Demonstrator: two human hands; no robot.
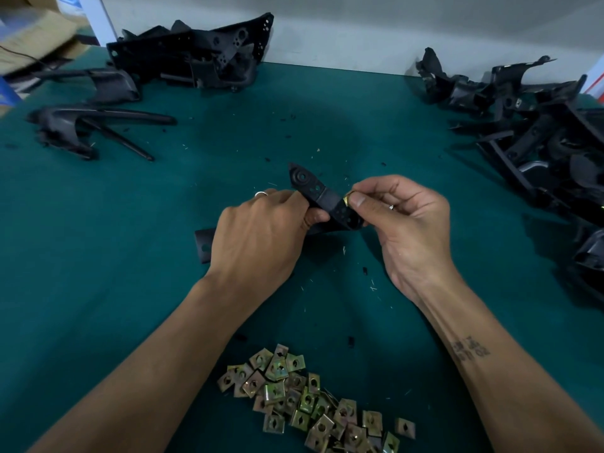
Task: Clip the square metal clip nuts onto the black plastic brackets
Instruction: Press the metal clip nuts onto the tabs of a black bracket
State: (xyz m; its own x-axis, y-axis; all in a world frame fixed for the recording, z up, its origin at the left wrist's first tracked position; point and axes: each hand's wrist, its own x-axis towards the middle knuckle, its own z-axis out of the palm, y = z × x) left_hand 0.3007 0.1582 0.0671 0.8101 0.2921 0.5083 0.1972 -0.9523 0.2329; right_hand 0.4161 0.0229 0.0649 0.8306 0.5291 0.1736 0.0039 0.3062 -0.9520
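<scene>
Though pinched, brassy clip nut [346, 200]

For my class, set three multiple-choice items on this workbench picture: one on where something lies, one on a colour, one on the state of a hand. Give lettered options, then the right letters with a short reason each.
1. Where does the loose pile of clip nuts lie?
A. Near the person, between the forearms
B. At the far edge by the wall
C. On top of the right-hand bracket heap

2. What colour is the table cover?
A. Red
B. Dark green-teal
C. White

3. What is the right hand doing?
A. Lying flat on the table
B. Hanging idle, holding nothing
C. Pinching a clip nut at the edge of the black bracket

Answers: 1 A, the pile sits at the bottom of the view between both arms. 2 B, the cloth is dark green-teal throughout. 3 C, thumb and forefinger pinch a brassy nut against the bracket, which the left hand grips.
</scene>
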